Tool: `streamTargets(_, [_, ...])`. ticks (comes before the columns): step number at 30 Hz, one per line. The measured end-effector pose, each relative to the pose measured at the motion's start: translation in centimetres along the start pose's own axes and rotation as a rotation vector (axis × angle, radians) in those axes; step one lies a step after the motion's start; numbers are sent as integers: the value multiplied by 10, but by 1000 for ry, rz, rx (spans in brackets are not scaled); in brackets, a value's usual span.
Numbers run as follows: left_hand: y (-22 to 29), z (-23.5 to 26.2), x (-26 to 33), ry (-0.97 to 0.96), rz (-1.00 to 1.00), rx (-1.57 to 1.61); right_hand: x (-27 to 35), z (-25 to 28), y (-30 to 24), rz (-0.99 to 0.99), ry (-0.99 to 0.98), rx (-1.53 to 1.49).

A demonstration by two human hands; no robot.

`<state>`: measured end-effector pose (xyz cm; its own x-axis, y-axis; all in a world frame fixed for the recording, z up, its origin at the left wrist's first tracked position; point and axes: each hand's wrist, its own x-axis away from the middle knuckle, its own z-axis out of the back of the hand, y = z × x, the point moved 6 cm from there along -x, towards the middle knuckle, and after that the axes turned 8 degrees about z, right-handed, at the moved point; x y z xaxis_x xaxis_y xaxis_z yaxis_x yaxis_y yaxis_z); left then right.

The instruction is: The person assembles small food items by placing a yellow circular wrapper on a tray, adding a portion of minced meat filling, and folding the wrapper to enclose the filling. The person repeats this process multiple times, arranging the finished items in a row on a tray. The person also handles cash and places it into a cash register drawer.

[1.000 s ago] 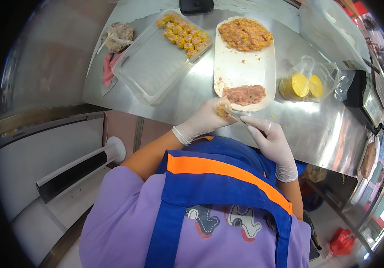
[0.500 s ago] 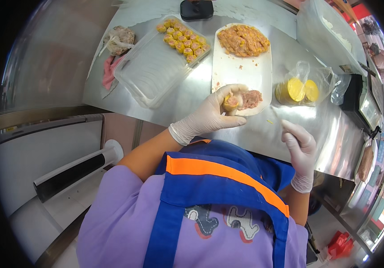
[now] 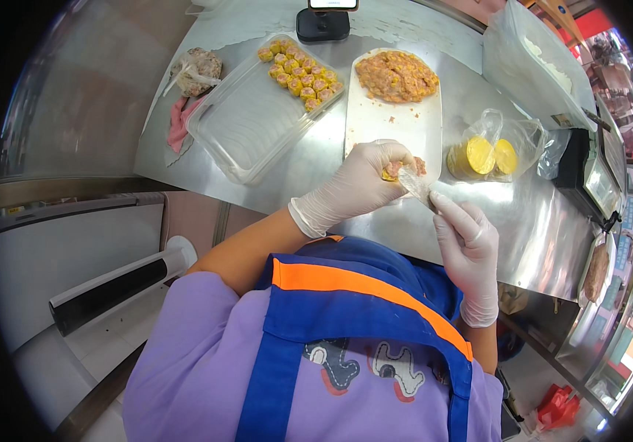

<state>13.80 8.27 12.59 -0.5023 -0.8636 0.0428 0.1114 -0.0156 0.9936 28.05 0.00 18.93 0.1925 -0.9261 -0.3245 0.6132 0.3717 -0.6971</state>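
Left hand (image 3: 366,175) curls round a dumpling (image 3: 389,174). Right hand (image 3: 470,247), just rightward, pinches a spatula (image 3: 413,183) slanting up-left toward it!

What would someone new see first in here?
Probably the bright orange stripe across the blue apron. Beyond it, the gloved left hand holds a yellow dumpling, and the gloved right hand a flat tool. Farther back, more yellow dumplings sit in the clear tray, left of the big orange mound on the white tray.
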Motion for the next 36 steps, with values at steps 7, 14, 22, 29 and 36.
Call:
streamTargets(7, [0,8,4,37,85,-202,2,-11,0,6,-71,-8])
streamTargets(14, [-16,8,3,58,98,103,16,11,35,-234,58,-322])
streamTargets(22, [-8,1,4,-59,309,261,0,4,13,-73,-25,-43])
streamTargets(29, [-6,5,5,-111,108,-28,-14,0,2,153,-141,205])
streamTargets(36, [-11,4,8,-104,114,-2,-7,7,9,89,-75,46])
